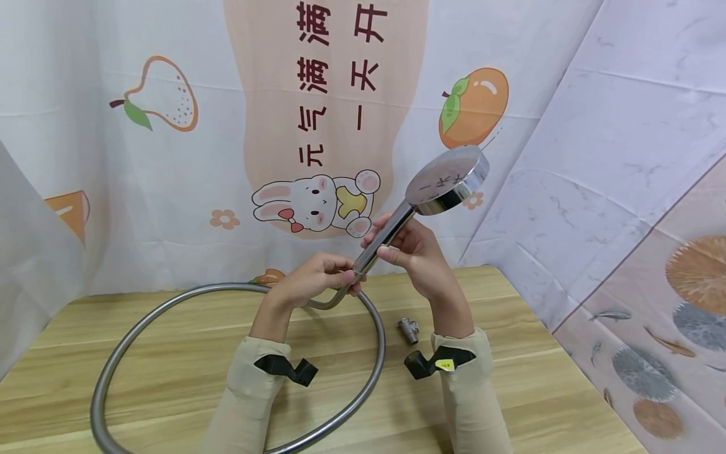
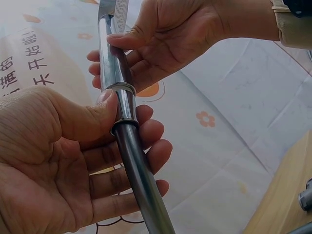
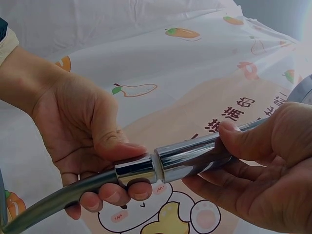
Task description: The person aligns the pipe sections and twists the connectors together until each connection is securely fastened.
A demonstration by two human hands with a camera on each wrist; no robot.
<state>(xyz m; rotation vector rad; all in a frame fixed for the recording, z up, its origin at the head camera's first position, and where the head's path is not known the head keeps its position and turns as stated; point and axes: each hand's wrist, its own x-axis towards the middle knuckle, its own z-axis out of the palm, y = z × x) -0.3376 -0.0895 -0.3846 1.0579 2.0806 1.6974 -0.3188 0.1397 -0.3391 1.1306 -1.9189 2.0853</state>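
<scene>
A chrome hand shower [image 1: 448, 180] is held up at a slant above the table, its round head at the upper right. My right hand [image 1: 418, 255] grips its handle [image 3: 195, 153], thumb on one side and fingers on the other. At the handle's lower end, my left hand [image 1: 309, 280] pinches the chrome end nut [image 3: 135, 170] of a grey shower hose [image 2: 141, 178]. Nut and handle are in line, with a thin pale ring showing at the joint in the right wrist view. How far they are engaged I cannot tell.
The rest of the hose [image 1: 381, 343] lies in a wide loop on the wooden table [image 1: 544, 378]. A small metal valve fitting [image 1: 408, 330] sits near my right wrist. A printed curtain [image 1: 187, 164] hangs behind the table, with another sheet at the right.
</scene>
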